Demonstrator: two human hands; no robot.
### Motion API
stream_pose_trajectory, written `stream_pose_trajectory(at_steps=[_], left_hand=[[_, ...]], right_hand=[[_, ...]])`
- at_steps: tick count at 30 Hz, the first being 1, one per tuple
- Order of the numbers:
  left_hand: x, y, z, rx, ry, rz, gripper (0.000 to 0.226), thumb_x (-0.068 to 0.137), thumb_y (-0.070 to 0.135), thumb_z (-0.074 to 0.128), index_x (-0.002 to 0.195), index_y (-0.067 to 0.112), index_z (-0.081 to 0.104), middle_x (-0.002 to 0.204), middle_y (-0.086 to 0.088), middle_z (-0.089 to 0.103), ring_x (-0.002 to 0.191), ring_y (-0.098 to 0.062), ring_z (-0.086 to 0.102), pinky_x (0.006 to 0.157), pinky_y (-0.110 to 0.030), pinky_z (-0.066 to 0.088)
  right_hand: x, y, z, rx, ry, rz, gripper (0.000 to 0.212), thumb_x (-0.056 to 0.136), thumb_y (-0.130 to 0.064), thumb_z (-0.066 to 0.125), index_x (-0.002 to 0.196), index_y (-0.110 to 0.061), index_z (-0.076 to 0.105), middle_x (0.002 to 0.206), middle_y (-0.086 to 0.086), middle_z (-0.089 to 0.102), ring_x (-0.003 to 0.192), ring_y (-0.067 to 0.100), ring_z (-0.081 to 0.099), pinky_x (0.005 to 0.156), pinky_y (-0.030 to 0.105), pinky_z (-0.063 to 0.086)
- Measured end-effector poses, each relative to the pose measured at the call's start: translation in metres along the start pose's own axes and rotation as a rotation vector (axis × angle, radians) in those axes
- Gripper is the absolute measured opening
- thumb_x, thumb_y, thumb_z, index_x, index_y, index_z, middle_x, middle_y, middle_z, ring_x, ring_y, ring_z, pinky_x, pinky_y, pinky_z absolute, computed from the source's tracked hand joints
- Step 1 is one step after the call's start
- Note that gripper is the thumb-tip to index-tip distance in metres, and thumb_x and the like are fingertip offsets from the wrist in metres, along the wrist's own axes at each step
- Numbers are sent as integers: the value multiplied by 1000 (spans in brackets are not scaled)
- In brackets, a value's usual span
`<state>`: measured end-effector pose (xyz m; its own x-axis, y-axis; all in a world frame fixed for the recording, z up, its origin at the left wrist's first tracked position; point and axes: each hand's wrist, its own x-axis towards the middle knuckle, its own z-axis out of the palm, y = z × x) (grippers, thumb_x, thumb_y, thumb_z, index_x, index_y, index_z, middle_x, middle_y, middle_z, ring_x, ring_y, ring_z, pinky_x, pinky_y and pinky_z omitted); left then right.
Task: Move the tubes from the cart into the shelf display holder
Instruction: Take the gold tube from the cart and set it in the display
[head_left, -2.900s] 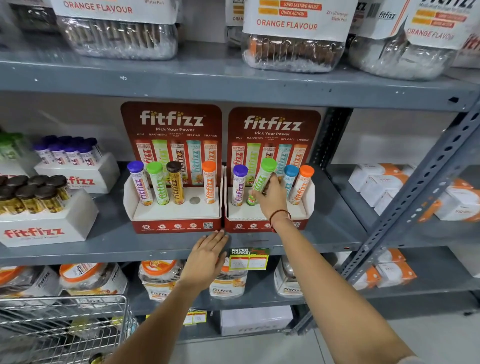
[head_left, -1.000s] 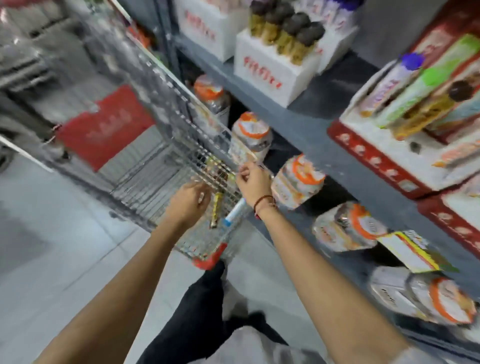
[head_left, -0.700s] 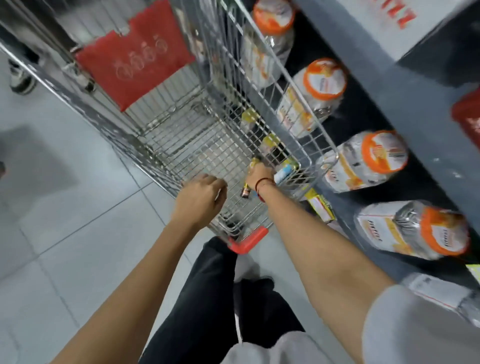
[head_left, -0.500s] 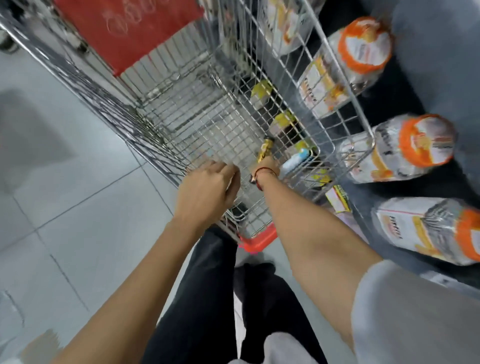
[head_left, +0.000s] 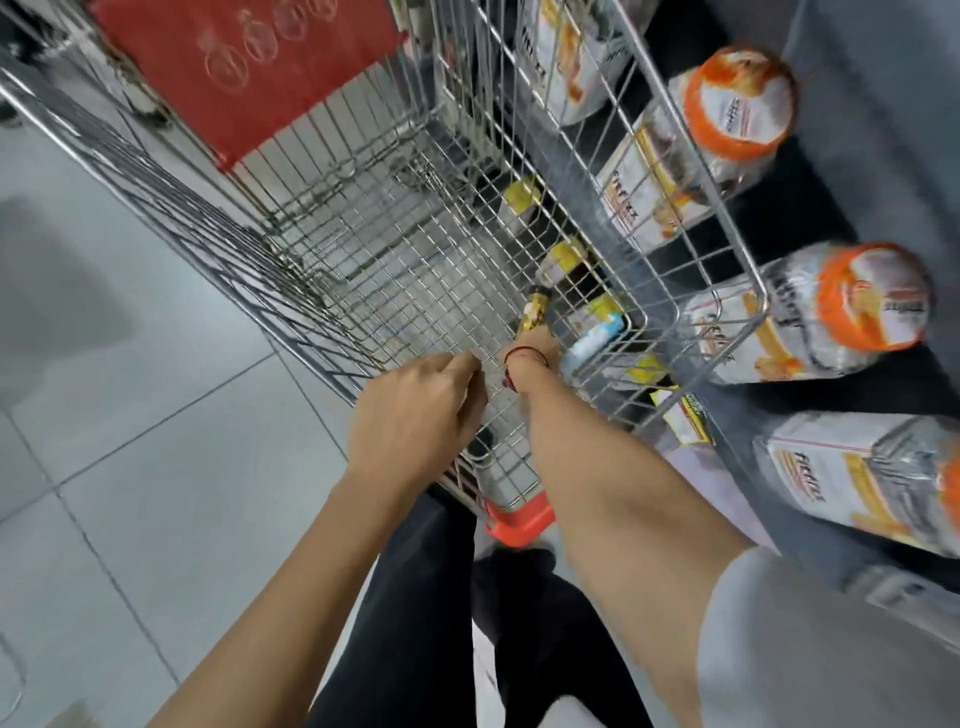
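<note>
I look down into a wire shopping cart (head_left: 691, 150). My right hand (head_left: 535, 347), with a red thread on the wrist, reaches down to the cart floor. Its fingers close on the near end of a gold tube (head_left: 535, 310) that points away from me. A white and blue tube (head_left: 597, 338) lies just right of that hand, in the cart's corner. My left hand (head_left: 415, 415) is curled over the cart's near rim. The shelf display holder is out of view.
Clear jars with orange lids (head_left: 872, 296) lie on the low grey shelf right of the cart. Yellow price tags (head_left: 685, 415) hang on the shelf edge. A red flap (head_left: 244, 67) covers the cart's far end. Grey floor tiles (head_left: 130, 467) spread to the left.
I turned from the shelf display down to the cart. My right hand went deeper into the basket and onto the gold tube; my left hand settled on the rim.
</note>
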<state>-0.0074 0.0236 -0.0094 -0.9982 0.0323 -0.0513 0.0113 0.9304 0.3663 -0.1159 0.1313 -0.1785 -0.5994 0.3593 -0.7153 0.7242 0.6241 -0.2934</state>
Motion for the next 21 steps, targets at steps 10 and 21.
stream_pose_trajectory(at_steps=[10, 21], left_hand=[[1, -1, 0, 1, -68, 1, 15, 87, 20, 55, 79, 11, 63, 64, -1, 66, 47, -23, 59, 38, -25, 42], [32, 62, -17, -165, -87, 140, 24, 90, 26, 44, 77, 13, 60, 70, -9, 67, 60, -30, 59, 45, -30, 39]], right_hand=[[-66, -18, -102, 599, -324, -163, 15, 87, -4, 61, 101, -2, 62, 101, 11, 65, 92, 24, 62, 93, 39, 50], [-173, 57, -257, 1044, -404, -520, 20, 95, 1, 42, 94, -10, 59, 71, -7, 68, 57, -1, 65, 53, 13, 52]])
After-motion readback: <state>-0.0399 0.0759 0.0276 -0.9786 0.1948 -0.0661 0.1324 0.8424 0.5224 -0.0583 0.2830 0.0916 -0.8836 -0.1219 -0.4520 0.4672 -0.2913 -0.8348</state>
